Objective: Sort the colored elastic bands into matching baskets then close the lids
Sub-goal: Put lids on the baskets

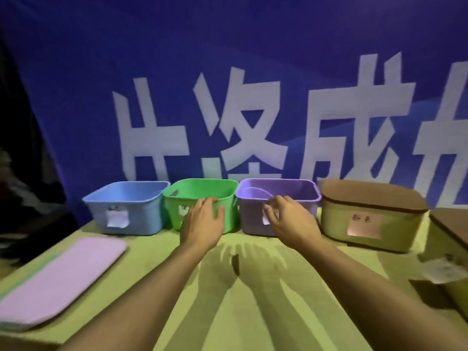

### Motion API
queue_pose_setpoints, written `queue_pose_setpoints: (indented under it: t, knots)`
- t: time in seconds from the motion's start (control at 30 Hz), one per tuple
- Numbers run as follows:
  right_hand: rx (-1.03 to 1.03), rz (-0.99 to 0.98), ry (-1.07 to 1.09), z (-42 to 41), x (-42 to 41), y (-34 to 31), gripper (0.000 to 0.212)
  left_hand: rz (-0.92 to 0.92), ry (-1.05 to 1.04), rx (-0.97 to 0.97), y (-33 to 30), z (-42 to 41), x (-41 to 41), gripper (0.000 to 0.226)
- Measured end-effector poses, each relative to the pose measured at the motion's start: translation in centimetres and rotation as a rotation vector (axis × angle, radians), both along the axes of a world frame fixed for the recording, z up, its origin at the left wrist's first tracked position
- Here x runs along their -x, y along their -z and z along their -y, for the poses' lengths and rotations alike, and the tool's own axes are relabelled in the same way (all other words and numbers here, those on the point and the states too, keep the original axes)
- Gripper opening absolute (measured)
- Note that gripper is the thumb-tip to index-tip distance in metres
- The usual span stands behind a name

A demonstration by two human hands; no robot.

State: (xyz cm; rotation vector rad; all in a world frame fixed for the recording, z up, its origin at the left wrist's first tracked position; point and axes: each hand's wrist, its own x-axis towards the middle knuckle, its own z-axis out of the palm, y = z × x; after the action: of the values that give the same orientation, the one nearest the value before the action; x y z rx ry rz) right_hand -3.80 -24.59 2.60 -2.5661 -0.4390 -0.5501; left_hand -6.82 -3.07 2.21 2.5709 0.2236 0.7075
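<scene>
On a yellow-green table, a person reaches both hands toward a row of open baskets.

From left: pink lids stacked flat, a blue basket, a green basket with the left hand resting open-fingered on its front wall, and a purple basket where the right hand curls loosely, seemingly empty. No elastic bands are visible, so sorting looks finished; next, lids must be fetched.
</scene>
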Motion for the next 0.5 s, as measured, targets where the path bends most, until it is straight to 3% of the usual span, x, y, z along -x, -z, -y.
queue_pose_setpoints:
  t: [0.3, 0.5]
  knots:
    - [-0.022, -0.069, -0.174, -15.0, 5.6, 1.5, 0.046, -0.157, -0.368, -0.074, 4.3, -18.3, 9.2, 0.043]
    - [0.04, -0.093, -0.209, -19.8, 7.6, 2.5, 0.047, -0.303, -0.497, -0.196, 7.3, -24.6, 12.8, 0.037]
